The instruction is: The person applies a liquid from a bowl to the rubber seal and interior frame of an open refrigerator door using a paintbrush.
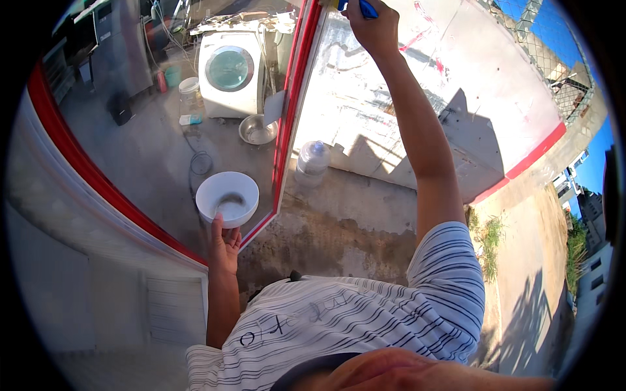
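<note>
My left hand (225,246) grips a white bowl (207,190) from below, thumb over its near rim. Greyish liquid or residue shows in the bottom of the bowl. At the top of the view, my raised right hand (373,29) is closed around the blue handle of a paintbrush (368,9). The brush's head is mostly cut off by the upper edge. It is close to the upper part of a red frame (287,140) around a glass pane (153,143); whether it touches cannot be made out.
Behind or reflected in the glass are a white front-loading washing machine (231,100), a metal basin (259,130) and a lidded bucket (190,91). A clear plastic water jug (313,161) stands on the concrete by a white wall (450,85). Wire fencing (554,58) is at upper right.
</note>
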Tool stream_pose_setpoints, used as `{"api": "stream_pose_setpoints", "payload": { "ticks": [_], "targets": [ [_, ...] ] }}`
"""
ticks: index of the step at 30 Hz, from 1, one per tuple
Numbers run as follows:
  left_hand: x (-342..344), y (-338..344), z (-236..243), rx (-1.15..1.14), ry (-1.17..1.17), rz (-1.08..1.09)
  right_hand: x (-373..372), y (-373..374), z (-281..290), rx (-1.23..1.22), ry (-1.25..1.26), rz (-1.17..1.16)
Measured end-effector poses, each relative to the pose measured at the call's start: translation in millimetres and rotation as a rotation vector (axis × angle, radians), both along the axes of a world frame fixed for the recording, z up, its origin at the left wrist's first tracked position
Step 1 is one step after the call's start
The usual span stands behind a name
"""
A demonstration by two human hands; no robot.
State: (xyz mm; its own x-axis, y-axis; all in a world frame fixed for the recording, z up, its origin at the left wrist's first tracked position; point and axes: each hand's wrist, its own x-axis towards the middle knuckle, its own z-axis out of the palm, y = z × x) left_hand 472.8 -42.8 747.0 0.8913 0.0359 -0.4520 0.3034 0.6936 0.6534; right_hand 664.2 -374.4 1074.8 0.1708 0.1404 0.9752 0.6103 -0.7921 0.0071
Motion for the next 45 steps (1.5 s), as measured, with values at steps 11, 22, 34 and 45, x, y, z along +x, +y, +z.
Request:
{"api": "stream_pose_setpoints", "payload": {
  "ticks": [11, 22, 34, 45],
  "targets": [
    [2, 1, 4, 0.0, 0.007, -0.007, -31, 25, -73, 0.239, 0.053, 0.175],
    [6, -5, 5, 0.041, 0.0, -0.022, -32, 32, -257, 0.301, 0.286, -0.016],
    [-2, 1, 10, 0.044, 0.031, -0.004, -48, 51, -205, 0.485, 0.196, 0.102],
    [1, -6, 22, 0.023, 0.053, -0.017, -43, 38, -451, 0.452, 0.594, -0.086]
  ]
}}
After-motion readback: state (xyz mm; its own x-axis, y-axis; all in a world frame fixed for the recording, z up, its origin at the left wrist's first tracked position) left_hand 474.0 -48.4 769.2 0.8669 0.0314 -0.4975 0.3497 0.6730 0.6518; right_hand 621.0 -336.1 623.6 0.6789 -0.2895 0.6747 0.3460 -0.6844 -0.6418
